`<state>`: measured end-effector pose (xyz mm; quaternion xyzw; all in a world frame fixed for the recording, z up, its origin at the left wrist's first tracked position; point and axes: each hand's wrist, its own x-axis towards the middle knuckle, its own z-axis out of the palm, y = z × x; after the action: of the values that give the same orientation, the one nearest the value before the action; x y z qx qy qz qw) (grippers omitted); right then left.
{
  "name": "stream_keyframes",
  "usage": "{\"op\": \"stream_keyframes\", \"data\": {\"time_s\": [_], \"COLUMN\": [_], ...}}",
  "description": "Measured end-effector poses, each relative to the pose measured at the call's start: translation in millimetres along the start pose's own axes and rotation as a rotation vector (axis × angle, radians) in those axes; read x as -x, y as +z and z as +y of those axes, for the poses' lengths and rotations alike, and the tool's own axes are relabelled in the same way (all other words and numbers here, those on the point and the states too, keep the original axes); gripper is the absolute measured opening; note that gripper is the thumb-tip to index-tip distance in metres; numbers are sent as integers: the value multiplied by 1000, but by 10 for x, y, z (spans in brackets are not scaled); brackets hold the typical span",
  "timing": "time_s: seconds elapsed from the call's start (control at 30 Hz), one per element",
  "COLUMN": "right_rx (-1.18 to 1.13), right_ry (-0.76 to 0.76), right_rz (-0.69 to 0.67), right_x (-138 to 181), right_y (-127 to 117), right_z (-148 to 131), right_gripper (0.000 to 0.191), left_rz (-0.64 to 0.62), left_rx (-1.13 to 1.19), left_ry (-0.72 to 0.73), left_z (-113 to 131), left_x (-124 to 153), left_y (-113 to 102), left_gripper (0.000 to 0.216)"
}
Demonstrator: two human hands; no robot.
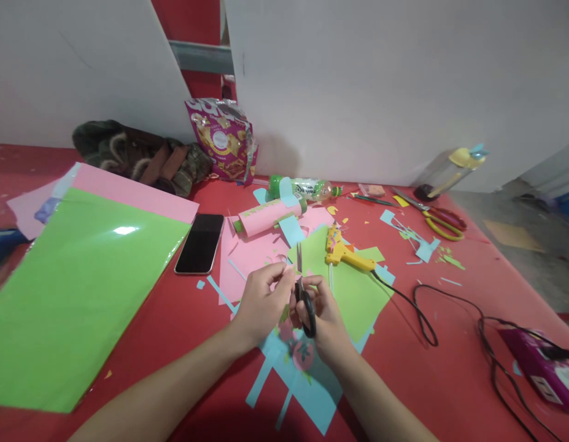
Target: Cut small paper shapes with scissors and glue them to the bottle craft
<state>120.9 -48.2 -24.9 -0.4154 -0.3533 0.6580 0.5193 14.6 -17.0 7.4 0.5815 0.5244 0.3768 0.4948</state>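
Note:
My right hand grips black-handled scissors, their blades pointing away from me. A small piece of pink paper is pinched between the thumb and fingers of my left hand, right beside the blades. Under both hands lie blue paper, green paper and pink paper. A round pink cutout with a green leaf shape rests on the blue sheet. Just beyond my hands, a tube wrapped in pink paper lies on its side with blue strips on it.
Right of centre lies a yellow glue gun, its black cord running to a purple power strip. A phone and packaged green sheets lie left. Behind are a snack bag, a bottle and larger scissors.

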Motion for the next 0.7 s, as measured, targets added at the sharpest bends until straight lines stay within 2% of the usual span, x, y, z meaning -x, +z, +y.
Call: {"op": "stream_keyframes", "data": {"time_s": [0.13,0.3,0.43,0.57,0.7], "right_rx": [-50,-137,-160,-144,-86], "right_ry": [-50,-125,-118,-86,-71], "right_rz": [45,86,115,63,45], "right_x": [-21,-47,-43,-20,-7], "right_y": [-33,-81,-81,-53,-34], "right_z": [4,-12,-47,-88,-105], "right_gripper": [44,39,39,38,38], "left_rz": [-64,-362,-582,-699,-751], "left_rx": [-8,-66,-202,-255,-277], "left_ry": [-8,-1,-8,11,10], "left_z": [8,16,5,16,28], "left_x": [-35,-111,-138,-129,-136], "left_y": [-38,-143,-223,-257,-268], "left_gripper": [31,28,25,21,19]}}
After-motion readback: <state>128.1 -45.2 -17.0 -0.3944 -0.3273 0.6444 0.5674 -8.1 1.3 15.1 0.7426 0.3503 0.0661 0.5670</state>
